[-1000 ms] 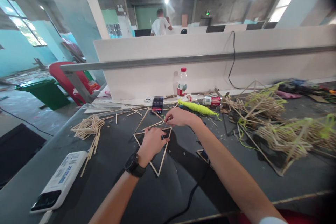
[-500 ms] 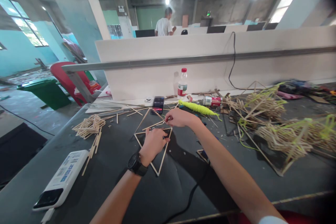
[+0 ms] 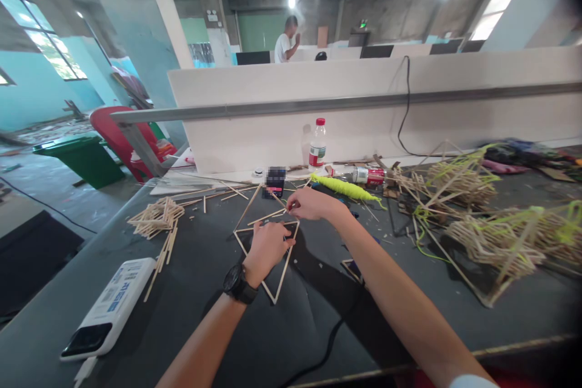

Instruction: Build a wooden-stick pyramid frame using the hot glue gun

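Observation:
A triangle of thin wooden sticks [image 3: 282, 271] lies flat on the dark tabletop, one corner toward me. My left hand [image 3: 268, 250], wearing a black watch, is curled over its upper part with fingers at its right side; some fingertips are hidden. Just beyond the triangle's upper right corner, my right hand [image 3: 305, 203] is closed in a pinch on what looks like a thin wooden stick [image 3: 278, 199]. Another stick [image 3: 248, 207] slants up from the triangle's left corner. Behind them stands a phone [image 3: 274, 184], partly blurred out.
Stick piles lie at left [image 3: 157, 217] and right [image 3: 495, 236], the right one tangled with yellow string. A skein of yellow cord [image 3: 348, 187], an upright bottle [image 3: 317, 148], a lying bottle [image 3: 369, 176] and a white power bank [image 3: 109, 309] surround the work. A person [image 3: 286, 42] stands beyond the partition.
Both my hands stay nearly in place at the triangle. The view shifts very slightly. The person in the background has turned and raised a hand.

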A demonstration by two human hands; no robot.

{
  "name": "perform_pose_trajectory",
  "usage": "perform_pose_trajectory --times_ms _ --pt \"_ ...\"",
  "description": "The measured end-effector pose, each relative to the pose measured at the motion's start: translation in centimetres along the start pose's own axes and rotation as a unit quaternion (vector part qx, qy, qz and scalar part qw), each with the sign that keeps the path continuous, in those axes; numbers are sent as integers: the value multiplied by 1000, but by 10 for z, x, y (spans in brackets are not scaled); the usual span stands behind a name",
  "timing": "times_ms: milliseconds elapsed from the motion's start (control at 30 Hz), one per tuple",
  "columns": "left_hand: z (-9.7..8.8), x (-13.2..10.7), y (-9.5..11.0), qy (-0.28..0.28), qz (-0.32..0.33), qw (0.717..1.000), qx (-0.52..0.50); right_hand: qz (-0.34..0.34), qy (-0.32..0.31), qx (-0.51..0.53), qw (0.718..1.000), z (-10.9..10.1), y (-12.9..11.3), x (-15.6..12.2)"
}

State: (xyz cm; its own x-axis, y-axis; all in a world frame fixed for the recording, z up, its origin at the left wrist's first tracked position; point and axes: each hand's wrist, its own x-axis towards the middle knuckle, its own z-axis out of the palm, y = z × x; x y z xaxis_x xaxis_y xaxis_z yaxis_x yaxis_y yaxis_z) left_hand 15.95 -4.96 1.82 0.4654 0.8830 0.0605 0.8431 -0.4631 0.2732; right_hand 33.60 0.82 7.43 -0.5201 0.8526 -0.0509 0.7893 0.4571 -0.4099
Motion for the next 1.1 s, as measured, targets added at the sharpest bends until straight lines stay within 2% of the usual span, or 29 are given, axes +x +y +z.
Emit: perform_pose_trajectory --times_ms 200,300,400,467,533,600,667,767,900,1100 --pt "3 1 1 3 9 1000 -10 3 1 5 1000 2 3 2" --pt "-8 -5 -5 0 29 999 -19 3 -4 13 1000 2 4 2" --pt "-40 -21 -25 -16 48 998 -48 13 -10 25 1000 2 5 2" --pt "-70 -32 -47 -58 18 994 -96 25 -13 32 999 2 4 2" --pt "-94 -40 -73 -56 -12 993 -100 33 -15 38 999 1 3 1" --pt "-106 -42 -96 0 -16 995 -101 34 -14 40 999 1 1 0" --pt "-103 -40 -116 73 -8 988 -133 32 -11 38 999 1 -1 -1" --pt "-81 -33 -137 138 23 970 -200 31 -4 33 999 1 -3 0" --pt "-54 -31 -151 150 33 967 -205 33 -1 29 999 3 -4 2" --pt "-34 -28 -157 156 45 967 -195 45 -6 34 998 4 -4 2"
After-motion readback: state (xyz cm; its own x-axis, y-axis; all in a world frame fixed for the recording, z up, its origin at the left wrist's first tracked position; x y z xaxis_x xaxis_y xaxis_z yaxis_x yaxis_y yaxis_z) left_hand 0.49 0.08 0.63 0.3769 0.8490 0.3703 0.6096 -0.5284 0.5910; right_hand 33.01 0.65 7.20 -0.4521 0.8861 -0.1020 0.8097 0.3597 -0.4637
